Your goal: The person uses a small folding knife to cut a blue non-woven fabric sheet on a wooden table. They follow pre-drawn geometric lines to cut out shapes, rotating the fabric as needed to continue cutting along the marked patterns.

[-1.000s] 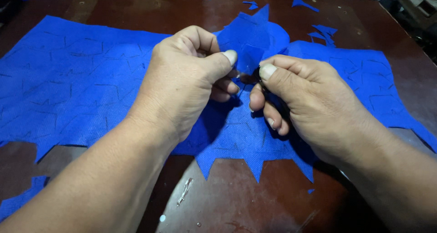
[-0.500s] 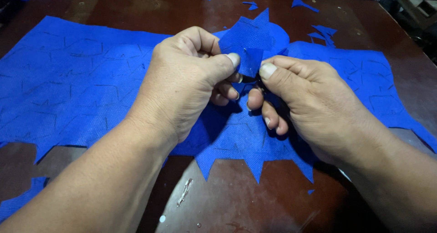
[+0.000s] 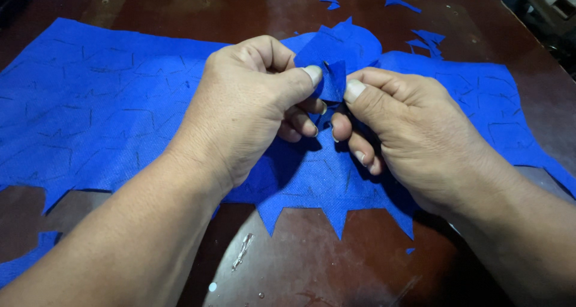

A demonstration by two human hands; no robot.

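— Moved since the earlier frame: little; both thumbs remain pinched on the cutout [image 3: 332, 79], now bent slightly more.

— Near item?

— Table [image 3: 312, 271], dark wood; jagged sheet [image 3: 108, 121] edge over it.

— Hands?

— Left hand [image 3: 249, 106] and right hand [image 3: 414, 133], each closed, thumb against fingers, gripping the cutout between them above the sheet.

— Far item?

— Scraps [image 3: 420, 40], blue, loose.

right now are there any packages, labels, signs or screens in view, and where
None clearly in view.
Only a strip of unreadable print at the top edge, behind the brown table.
Both hands pinch a small blue fabric piece above the large blue fabric sheet.
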